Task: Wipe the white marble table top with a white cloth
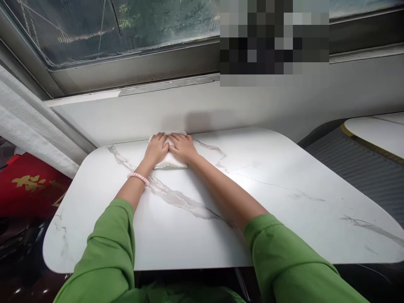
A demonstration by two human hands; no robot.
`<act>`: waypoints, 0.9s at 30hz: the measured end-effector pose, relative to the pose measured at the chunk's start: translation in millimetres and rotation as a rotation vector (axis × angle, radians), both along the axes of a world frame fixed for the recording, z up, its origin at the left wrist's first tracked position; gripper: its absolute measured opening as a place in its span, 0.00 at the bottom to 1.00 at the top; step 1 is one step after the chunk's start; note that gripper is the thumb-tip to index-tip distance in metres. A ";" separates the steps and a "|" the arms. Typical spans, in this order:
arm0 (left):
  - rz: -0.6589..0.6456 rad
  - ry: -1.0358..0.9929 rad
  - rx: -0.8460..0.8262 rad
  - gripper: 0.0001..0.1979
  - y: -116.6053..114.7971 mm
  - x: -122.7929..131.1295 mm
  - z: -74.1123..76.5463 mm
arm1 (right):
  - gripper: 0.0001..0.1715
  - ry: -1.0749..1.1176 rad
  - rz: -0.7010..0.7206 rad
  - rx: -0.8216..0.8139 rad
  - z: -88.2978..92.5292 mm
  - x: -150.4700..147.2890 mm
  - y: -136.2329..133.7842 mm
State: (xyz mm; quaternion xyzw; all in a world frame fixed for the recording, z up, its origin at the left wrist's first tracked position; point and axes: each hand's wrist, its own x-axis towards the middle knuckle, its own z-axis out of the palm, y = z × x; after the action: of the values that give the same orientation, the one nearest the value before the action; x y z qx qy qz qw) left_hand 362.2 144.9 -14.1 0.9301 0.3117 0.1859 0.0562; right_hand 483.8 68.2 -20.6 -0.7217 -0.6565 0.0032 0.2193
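Observation:
A folded white cloth (171,163) lies at the far edge of a white marble-patterned table (214,244), close to the wall. My left hand (157,148) presses down on its left part, fingers stretched forward and flat. Beside it, my right hand (183,147) rests flat on the right part of the cloth, fingers pointing up and to the left. The thumbs nearly meet over the middle. Both hands hide much of the cloth. A pink coiled band (139,177) circles my left wrist.
Behind the table rises a white wall (132,115) under a metal-framed window (135,67), partly pixelated. A pale curtain (38,113) hangs at the left, near a red item with gold print (34,181). At right are a grey ribbed surface (344,164) and another white tabletop (378,130).

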 end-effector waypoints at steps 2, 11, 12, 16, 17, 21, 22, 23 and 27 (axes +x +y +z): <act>-0.004 -0.032 0.000 0.20 5.8 1.6 -1.0 | 0.30 0.008 -0.014 0.004 -0.8 0.6 3.8; 0.026 0.103 0.049 0.23 -11.3 -5.3 -1.6 | 0.31 -0.024 -0.023 0.015 -7.8 -1.1 1.8; 0.045 0.114 0.055 0.23 -16.8 -7.6 -1.8 | 0.31 -0.027 -0.019 0.010 -8.6 -1.7 0.2; 0.109 0.140 0.075 0.23 -44.4 -19.6 -4.8 | 0.32 -0.062 0.040 -0.025 -12.8 -8.3 -15.9; 0.111 0.145 0.077 0.23 -52.8 -24.1 -5.9 | 0.33 -0.074 0.052 -0.030 -14.1 -12.1 -23.7; 0.059 0.166 0.080 0.23 -93.8 -54.2 -7.1 | 0.33 -0.140 0.040 -0.047 -19.6 -37.8 -70.8; 0.037 0.170 0.081 0.23 -105.7 -65.0 -6.3 | 0.33 -0.153 0.037 -0.059 -20.9 -46.0 -85.2; 0.013 0.172 0.084 0.24 -117.9 -76.8 -5.1 | 0.34 -0.153 0.046 -0.078 -22.0 -54.2 -99.8; -0.018 0.163 0.063 0.23 -165.2 -125.8 1.4 | 0.38 -0.093 0.252 -0.116 -23.9 -83.1 -151.3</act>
State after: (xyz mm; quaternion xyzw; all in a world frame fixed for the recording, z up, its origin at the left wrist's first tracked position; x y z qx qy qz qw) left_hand 236.4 -20.3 -12.7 0.9462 0.3010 0.1190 0.0031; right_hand 400.6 -83.2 -44.5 -0.6444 -0.7501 0.0354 0.1443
